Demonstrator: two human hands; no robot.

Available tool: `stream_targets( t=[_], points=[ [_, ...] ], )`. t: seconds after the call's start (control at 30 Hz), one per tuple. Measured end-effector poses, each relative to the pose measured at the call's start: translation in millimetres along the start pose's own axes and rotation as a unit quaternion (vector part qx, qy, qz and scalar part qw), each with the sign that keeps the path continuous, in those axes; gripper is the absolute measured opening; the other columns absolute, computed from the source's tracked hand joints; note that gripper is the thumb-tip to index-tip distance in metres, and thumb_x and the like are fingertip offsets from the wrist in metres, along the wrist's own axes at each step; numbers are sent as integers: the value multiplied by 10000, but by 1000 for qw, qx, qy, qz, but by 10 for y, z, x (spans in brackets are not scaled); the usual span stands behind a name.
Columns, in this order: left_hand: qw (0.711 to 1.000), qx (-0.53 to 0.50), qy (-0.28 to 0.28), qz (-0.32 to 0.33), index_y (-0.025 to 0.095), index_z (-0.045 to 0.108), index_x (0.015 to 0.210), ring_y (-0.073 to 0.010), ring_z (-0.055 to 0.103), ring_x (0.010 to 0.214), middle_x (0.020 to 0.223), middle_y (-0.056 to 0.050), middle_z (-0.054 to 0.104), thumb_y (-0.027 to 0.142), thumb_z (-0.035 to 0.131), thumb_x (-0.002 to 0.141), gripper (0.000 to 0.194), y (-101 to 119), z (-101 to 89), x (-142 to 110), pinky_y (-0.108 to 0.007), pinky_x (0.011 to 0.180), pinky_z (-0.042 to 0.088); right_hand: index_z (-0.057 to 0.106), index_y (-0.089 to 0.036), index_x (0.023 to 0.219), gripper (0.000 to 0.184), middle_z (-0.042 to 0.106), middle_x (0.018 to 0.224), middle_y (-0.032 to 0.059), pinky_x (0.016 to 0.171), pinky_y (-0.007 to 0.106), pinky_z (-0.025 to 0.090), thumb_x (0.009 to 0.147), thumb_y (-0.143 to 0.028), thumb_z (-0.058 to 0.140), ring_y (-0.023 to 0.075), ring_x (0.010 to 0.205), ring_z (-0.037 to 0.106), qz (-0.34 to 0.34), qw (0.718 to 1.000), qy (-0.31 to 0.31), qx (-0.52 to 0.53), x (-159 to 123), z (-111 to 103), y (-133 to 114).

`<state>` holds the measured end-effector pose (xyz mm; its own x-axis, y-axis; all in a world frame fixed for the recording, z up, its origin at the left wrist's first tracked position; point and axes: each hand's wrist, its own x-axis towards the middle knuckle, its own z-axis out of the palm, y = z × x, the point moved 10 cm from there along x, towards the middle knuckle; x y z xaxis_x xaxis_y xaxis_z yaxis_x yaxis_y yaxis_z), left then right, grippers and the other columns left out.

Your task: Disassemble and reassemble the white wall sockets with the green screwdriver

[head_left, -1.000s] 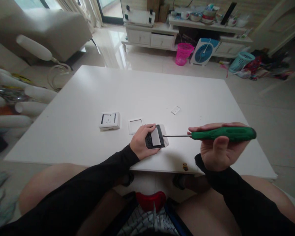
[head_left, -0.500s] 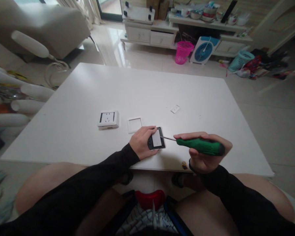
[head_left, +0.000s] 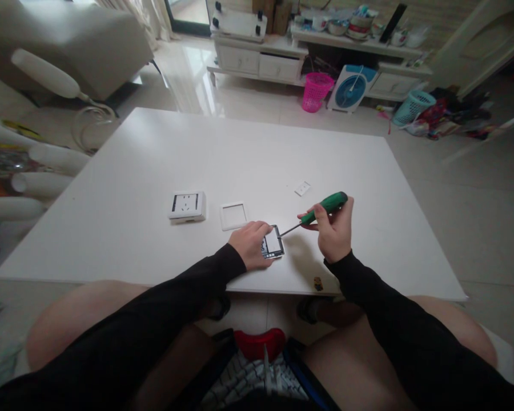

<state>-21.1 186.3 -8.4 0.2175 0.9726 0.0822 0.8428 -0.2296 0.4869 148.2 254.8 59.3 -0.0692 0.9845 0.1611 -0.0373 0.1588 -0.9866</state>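
My left hand (head_left: 252, 242) is closed round a wall switch (head_left: 274, 244) with a white face and dark edges, near the table's front edge. In my right hand (head_left: 334, 231) is a screwdriver (head_left: 325, 208) with a green handle, slanting down to the left. Its tip meets the right edge of the switch; whether it sits in a slot is too small to tell. Just beyond my left hand lies a square white frame (head_left: 234, 216). A white wall socket (head_left: 187, 206) rests farther left, and a small white plate (head_left: 302, 188) lies behind the screwdriver.
All this is on a white table (head_left: 240, 148). A small yellow and dark piece (head_left: 318, 283) is at its front edge. Past the table stand a pink basket (head_left: 317, 92), a blue and white fan (head_left: 351, 88) and a low white cabinet (head_left: 278, 65).
My right hand has swung the screwdriver's handle up and away from me, so the shaft now slopes more steeply. The switch in my left hand has tilted a little.
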Motion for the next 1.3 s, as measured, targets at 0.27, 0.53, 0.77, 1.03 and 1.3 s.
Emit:
stream_targets(
  t=[0.27, 0.53, 0.77, 1.03, 1.3],
  points=[
    [1000, 2, -5, -2, 197, 581, 1208, -326, 650, 1128, 1225, -120, 684, 504, 798, 725, 612, 7, -1, 6, -460, 940, 558, 413, -290, 1006, 408, 669, 819, -82, 506, 225, 629, 879, -485, 749, 133, 626, 750, 48, 998, 42, -16, 111, -69, 155],
    [1000, 7, -10, -1, 199, 573, 1294, -329, 649, 1121, 1231, -117, 682, 520, 787, 745, 671, 25, -17, 0, -460, 910, 558, 392, -281, 983, 413, 644, 714, -103, 450, 234, 622, 880, -454, 753, 174, 616, 778, 194, 967, 149, 69, 97, -396, 819],
    [1000, 9, -17, 3, 229, 565, 1375, -328, 642, 1151, 1289, -110, 665, 518, 786, 763, 713, 32, -13, -17, -456, 923, 557, 401, -263, 928, 428, 619, 666, -98, 442, 232, 614, 884, -497, 757, 180, 610, 775, 254, 950, 169, 73, 43, -434, 952],
    [1000, 5, -26, 10, 219, 557, 1390, -333, 636, 1157, 1303, -113, 660, 500, 787, 756, 731, 29, 3, -11, -464, 940, 556, 468, -292, 1082, 350, 691, 944, -38, 584, 268, 651, 901, -358, 761, 152, 736, 770, -51, 998, 40, -23, -226, 3, -106],
    [1000, 8, -22, 9, 209, 563, 1381, -335, 635, 1158, 1301, -112, 661, 506, 792, 746, 738, 23, 10, 0, -470, 936, 559, 422, -295, 1065, 326, 677, 901, -56, 568, 233, 645, 951, -422, 700, 143, 742, 776, -30, 998, 57, -12, -268, -71, -11]
  ],
)
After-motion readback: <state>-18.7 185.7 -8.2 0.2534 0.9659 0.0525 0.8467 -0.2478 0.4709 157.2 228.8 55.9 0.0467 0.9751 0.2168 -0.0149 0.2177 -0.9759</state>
